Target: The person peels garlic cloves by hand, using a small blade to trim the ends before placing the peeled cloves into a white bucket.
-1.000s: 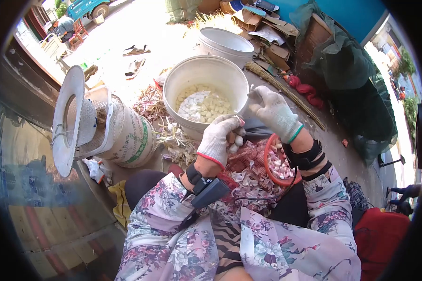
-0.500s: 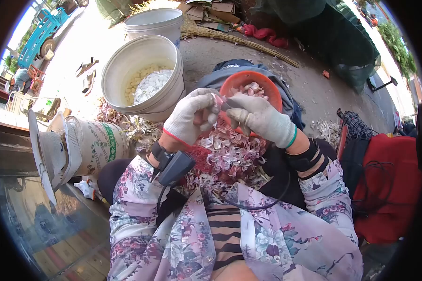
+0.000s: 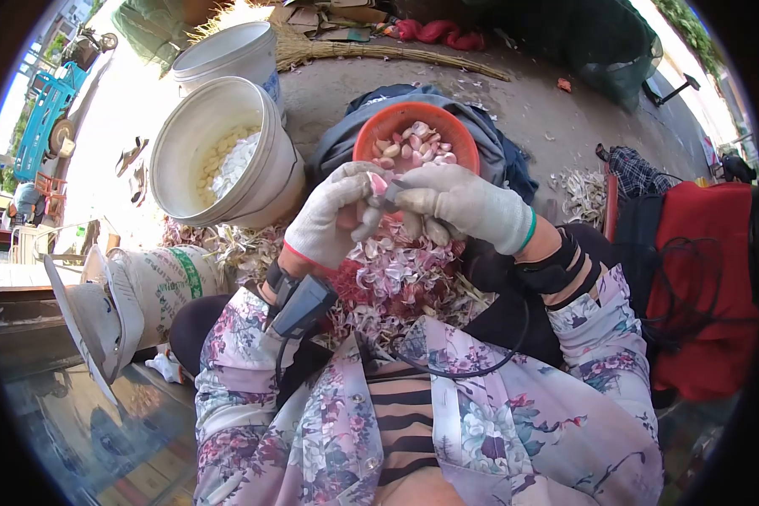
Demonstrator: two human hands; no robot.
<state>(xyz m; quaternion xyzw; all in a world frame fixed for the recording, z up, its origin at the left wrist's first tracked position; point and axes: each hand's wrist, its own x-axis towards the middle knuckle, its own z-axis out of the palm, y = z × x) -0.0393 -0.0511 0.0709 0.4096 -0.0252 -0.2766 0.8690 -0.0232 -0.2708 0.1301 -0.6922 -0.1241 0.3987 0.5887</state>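
My left hand point(image 3: 333, 212), in a white knitted glove with a red cuff, pinches a pink-skinned garlic clove point(image 3: 378, 182) between thumb and fingers. Close against it, my right hand point(image 3: 464, 205), gloved with a green cuff, is closed on a small grey blade point(image 3: 391, 192); most of it is hidden by the fingers. Just beyond the hands is an orange bowl point(image 3: 472, 145) with unpeeled garlic cloves point(image 3: 415, 145) in it. Under the hands, a heap of garlic skins point(image 3: 396, 278) covers my lap, with red netting among it.
At the left, a white bucket point(image 3: 162, 175) contains pale peeled cloves, and another bucket point(image 3: 185, 63) stands behind it. A printed sack point(image 3: 164, 282) and a hat point(image 3: 88, 316) lie nearer. A red cloth item point(image 3: 704, 278) with a black cable is at the right.
The view has shifted, so the bowl shows more fully. My hands stay together, and the pink clove and the grey blade between them now show more clearly.
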